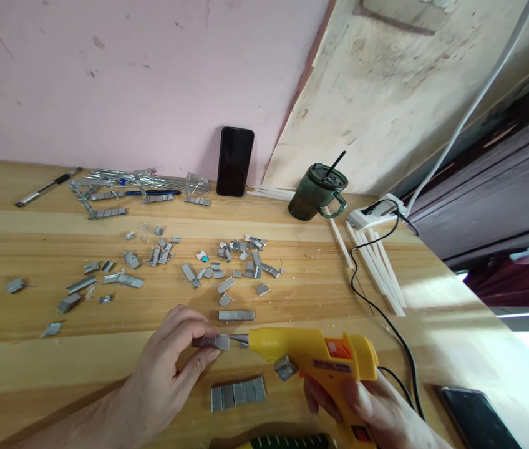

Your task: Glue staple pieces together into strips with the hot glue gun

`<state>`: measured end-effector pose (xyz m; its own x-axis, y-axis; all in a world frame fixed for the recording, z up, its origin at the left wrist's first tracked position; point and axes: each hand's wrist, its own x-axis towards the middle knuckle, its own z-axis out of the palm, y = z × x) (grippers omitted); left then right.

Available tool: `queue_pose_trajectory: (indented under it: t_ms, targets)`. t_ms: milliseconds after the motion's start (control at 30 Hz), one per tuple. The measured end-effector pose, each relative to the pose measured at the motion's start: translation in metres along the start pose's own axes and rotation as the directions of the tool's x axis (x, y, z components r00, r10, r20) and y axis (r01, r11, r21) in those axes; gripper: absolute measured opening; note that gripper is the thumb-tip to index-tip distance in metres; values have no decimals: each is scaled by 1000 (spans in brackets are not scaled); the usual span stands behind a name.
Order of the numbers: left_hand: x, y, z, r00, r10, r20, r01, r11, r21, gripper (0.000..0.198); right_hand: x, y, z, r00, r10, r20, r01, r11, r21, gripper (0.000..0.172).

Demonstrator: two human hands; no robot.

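My left hand (171, 365) pinches a small strip of staples (215, 342) between thumb and fingers, just above the wooden table (35, 368). My right hand (367, 408) grips the handle of a yellow hot glue gun (314, 355). Its metal nozzle (239, 338) points left and touches the end of the held strip. A joined row of staple strips (239, 393) lies flat below the gun, and a small staple block (286, 368) sits under the barrel. Another strip (236, 315) lies just beyond the nozzle.
Several loose staple pieces (241, 259) are scattered mid-table, with longer staple assemblies (138, 190) and a pen (47, 187) at the back. A black phone (235, 161) leans on the pink wall. A green mug (317, 192), white glue sticks (379, 265), a power strip (374, 217), the gun's cable (377, 305) and a second phone (477, 418) lie right.
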<state>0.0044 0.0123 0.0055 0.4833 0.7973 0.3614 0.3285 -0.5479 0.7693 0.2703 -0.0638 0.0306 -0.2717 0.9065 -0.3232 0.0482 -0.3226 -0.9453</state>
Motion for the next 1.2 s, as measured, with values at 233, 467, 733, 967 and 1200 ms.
queue_pose_trajectory:
  t_ms: [233,467,733,967,1200]
  targets:
    - [1,2,0,1000,-12,-25,11,1000,-18,14,0,-10,5,996,52,73,-56,997,58,59]
    - [-1,0,0,999,-29,-30,28,999,-30,15,-3,-7,3,997,57,43,-58,998,14,62]
    - [3,2,-1,998,-17,-55,15,1000,-22,13,-4,-8,3,996,75,38,-75,997,-1,62]
    - [0,1,0,1000,-28,-14,27,999,-20,15,-3,-10,5,997,68,22,-68,998,-2,62]
    - [-2,-1,0,999,-40,13,40,998,-42,13,-4,-10,5,996,79,43,-81,996,35,59]
